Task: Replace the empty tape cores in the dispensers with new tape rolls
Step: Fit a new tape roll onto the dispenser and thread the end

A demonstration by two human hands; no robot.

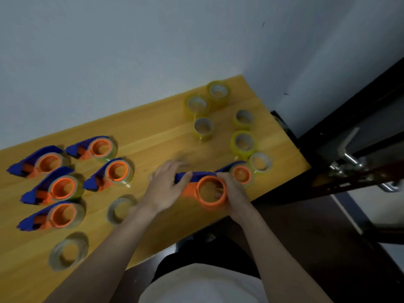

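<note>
Dispensers of blue and orange plastic, five already loaded, sit grouped at the left of the yellow wooden worktop. Two spent greyish cardboard cores lie nearer the front edge. The left hand clasps the blue handle of the bare-hubbed dispenser, and the right hand wraps its orange hub. It looks light, rigid and smooth, best gripped at the handle, clear of the cutter. Fresh yellowish clear tape rolls wait behind.

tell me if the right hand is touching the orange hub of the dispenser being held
Touching. The head view shows the right hand wrapped around the right side of the orange hub of the held dispenser, fingers against its rim, no gap.
</note>
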